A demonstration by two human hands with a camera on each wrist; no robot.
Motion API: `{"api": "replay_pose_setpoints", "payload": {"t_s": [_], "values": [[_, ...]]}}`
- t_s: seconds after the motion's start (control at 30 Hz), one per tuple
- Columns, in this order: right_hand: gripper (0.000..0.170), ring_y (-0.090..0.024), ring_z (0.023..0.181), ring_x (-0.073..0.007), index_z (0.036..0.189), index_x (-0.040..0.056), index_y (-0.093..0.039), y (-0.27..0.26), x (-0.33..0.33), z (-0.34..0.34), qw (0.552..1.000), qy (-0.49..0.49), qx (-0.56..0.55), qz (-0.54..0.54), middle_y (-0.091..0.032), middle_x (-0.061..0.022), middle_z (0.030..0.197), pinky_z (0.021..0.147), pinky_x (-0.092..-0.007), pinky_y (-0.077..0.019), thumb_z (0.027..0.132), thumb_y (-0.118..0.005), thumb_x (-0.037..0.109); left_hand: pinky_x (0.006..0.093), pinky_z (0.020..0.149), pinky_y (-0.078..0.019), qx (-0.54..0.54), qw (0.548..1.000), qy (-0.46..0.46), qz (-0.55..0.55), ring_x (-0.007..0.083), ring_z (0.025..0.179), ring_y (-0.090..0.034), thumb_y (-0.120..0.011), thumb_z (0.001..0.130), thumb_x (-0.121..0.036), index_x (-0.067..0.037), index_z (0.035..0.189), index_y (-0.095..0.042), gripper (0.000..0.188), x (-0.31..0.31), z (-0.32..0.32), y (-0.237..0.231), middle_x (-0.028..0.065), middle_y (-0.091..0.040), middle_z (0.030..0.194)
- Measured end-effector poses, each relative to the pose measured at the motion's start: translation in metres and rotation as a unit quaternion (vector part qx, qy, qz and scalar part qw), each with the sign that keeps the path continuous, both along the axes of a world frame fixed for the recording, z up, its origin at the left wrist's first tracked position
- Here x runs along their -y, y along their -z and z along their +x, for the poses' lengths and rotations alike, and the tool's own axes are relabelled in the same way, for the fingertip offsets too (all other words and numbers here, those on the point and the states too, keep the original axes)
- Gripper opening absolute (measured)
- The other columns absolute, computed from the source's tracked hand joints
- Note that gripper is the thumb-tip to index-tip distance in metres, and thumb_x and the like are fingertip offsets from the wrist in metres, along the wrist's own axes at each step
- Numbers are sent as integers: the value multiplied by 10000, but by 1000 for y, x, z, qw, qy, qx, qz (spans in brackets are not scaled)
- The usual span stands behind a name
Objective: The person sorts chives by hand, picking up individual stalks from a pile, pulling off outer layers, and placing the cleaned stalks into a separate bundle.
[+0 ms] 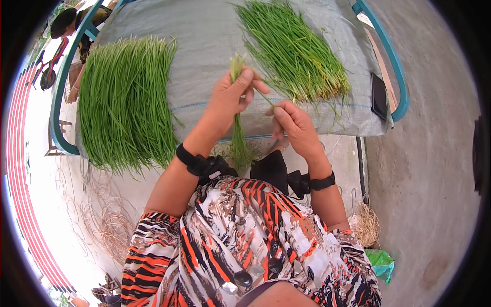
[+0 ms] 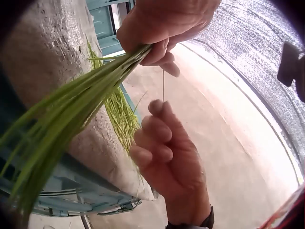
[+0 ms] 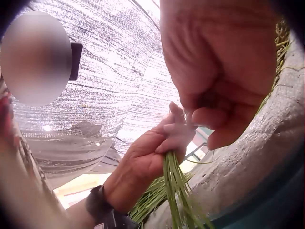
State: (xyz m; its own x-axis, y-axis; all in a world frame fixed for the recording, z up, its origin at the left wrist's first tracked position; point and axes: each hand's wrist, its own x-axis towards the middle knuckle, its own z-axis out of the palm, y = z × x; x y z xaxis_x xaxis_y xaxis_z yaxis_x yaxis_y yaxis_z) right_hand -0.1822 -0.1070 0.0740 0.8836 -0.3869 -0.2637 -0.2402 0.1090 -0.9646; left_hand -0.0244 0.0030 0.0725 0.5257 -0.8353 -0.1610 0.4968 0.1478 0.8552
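My left hand grips a small bunch of chives over the front edge of the covered table. The pale cut ends point up past the thumb and the green leaves hang down below. A thin strand stretches from this hand to my right hand, which pinches its other end between thumb and forefinger. In the left wrist view the right hand has its other fingers curled. The right wrist view shows the left hand around the bunch, close to the right fingers.
A wide stack of chives lies on the left of the grey sheet, a looser pile on the right. A phone rests near the right edge. Blue metal rails frame the table. Another person is at the far left.
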Motion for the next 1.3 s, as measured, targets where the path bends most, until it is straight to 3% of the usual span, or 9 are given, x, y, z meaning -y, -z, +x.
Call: {"api": "replay_pose_setpoints", "payload": {"t_s": [0.33,0.4,0.5,0.6,0.83,0.93,1.13,1.23,1.3], "values": [[205,-477,562,-55,897,41,-597,15,10,-54,994,72,-37,-67,-523,19,649,528,-201,-393,970,-513,213,250,689,-454,-149,969,-194,-20,111,758,-553,-480,987,-249,-55,1006,-527,201,-3,22,31,40,-636,845],[214,-473,562,-56,885,36,-608,14,13,-58,992,91,-48,-76,-533,19,676,534,-202,-395,962,-533,221,241,629,-442,-171,964,-204,-19,105,705,-527,-472,990,-236,-49,1005,-519,193,-1,22,33,28,-599,787],[193,-480,589,-62,879,27,-637,19,18,-58,953,162,-105,-235,-549,9,738,545,-213,-396,925,-590,209,228,526,-397,-151,970,-190,-21,90,607,-459,-460,996,-224,-37,997,-505,192,-3,24,42,10,-521,708],[122,-536,611,-128,902,32,-658,13,21,-43,890,203,-37,-406,-577,-38,749,566,-274,-432,849,-639,140,215,442,-328,-84,980,-180,-6,69,530,-374,-452,1000,-224,-27,988,-494,202,-1,21,45,-6,-447,665],[124,-605,738,-291,879,119,-672,18,27,-4,837,153,-93,-517,-605,-64,857,630,-391,-459,819,-647,226,194,409,-287,29,984,-174,38,37,500,-331,-452,1002,-255,-37,988,-495,222,7,9,46,-19,-421,653],[140,-604,745,-297,868,110,-655,18,30,4,813,132,-133,-551,-604,-69,862,636,-399,-461,817,-649,240,198,408,-292,28,984,-172,29,39,497,-328,-453,1002,-257,-41,980,-498,221,7,8,44,-21,-421,650],[153,-609,665,-229,903,102,-631,17,47,4,836,94,-137,-524,-633,-58,835,583,-356,-468,823,-660,229,202,432,-309,35,983,-179,5,41,507,-348,-462,995,-260,-44,970,-508,222,7,6,47,-28,-423,648],[131,-536,527,-102,898,78,-618,4,58,9,968,123,-83,-204,-638,-28,779,480,-268,-435,863,-643,201,203,434,-309,34,985,-170,-3,41,509,-346,-460,996,-256,-42,966,-504,221,9,9,53,-30,-418,646],[122,-469,488,-46,926,67,-613,-6,59,14,987,134,5,-87,-632,-16,763,440,-217,-402,889,-620,183,196,433,-302,33,985,-170,9,36,507,-339,-462,997,-267,-49,972,-503,223,9,9,55,-33,-421,655]]}}
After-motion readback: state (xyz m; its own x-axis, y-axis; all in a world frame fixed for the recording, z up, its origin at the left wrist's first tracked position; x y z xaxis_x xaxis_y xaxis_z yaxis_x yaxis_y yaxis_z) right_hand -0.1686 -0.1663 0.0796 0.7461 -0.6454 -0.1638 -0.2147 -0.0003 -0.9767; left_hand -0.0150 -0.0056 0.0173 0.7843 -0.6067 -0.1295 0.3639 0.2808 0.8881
